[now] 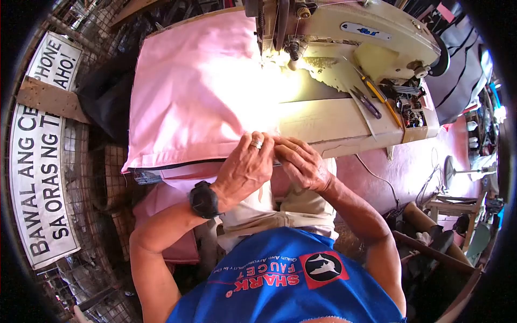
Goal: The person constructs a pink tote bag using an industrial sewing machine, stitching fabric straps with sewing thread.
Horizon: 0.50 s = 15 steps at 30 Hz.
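We log both hands meeting at frame centre: left hand [245,169] and right hand [301,161], fingers closed, pinching the near hem of the pink fabric [199,91]. The hem runs left-right. The cloth spreads up-frame toward the sewing machine [344,37].

Red floor [398,167], wire-mesh wall [78,156] at left (white printed sign [40,177] hung on it).

Harsh glare whitens the pink cloth [188,97]; fisheye edges curve into black vignette.
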Tool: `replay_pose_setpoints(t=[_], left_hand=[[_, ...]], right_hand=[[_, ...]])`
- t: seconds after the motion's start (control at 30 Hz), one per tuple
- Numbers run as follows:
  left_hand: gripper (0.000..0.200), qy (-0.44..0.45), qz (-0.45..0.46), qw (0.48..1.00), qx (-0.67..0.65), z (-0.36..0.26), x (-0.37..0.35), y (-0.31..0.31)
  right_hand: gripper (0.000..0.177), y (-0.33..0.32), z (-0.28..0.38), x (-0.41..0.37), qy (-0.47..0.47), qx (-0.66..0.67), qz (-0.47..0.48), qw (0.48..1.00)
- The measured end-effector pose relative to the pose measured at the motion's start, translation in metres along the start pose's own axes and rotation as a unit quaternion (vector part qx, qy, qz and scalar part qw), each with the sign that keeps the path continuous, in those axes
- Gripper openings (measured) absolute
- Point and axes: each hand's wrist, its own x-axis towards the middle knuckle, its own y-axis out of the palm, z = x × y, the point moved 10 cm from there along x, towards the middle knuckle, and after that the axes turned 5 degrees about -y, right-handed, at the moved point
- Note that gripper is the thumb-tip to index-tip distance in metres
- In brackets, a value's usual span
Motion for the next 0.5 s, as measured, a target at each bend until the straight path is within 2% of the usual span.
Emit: replay_pose_setpoints(t=[0.1, 0.2, 0.33, 0.5], left_hand=[[0.036, -0.011, -0.07, 0.976, -0.207, 0.03, -0.006, -0.012], [0.037, 0.011, -0.078, 0.969, -0.234, 0.035, -0.011, -0.014], [0.037, 0.053, -0.022, 0.978, -0.203, 0.032, -0.004, -0.012], [0.041, 0.103, -0.034, 0.966, -0.235, 0.033, -0.001, -0.004]], right_hand=[[0.056, 0.001, 0.0, -0.005, 0.021, -0.012, 0.003, 1.0], [0.054, 0.003, 0.0, -0.008, 0.015, -0.025, 0.015, 0.999], [0.049, -0.001, 0.0, -0.001, 0.021, -0.014, 0.038, 0.999], [0.042, -0.003, -0.004, 0.005, 0.003, 0.004, 0.048, 0.999]])
